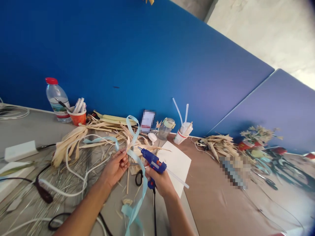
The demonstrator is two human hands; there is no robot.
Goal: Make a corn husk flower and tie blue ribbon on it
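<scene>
My right hand (157, 180) is wrapped round a blue hot glue gun (153, 161), its nozzle pointing left. A clear glue stick (178, 179) juts out of the back of the gun. My left hand (117, 166) pinches a small dried corn husk piece (128, 143) just left of the nozzle. Beside those fingertips passes a light blue ribbon (138, 193), looping up above the hand and trailing down between my arms. Whether the ribbon is also pinched or stuck to the husk, I cannot tell. Black scissor handles (139, 178) show behind the ribbon.
Corn husks (71, 141), thin wires (71, 173) and a white cable (71, 193) cover the left side. Along the blue partition (103, 59) stand a bottle (57, 101), an orange cup (77, 117), a jar (165, 129) and a white cup (182, 133). White paper (176, 160) lies right.
</scene>
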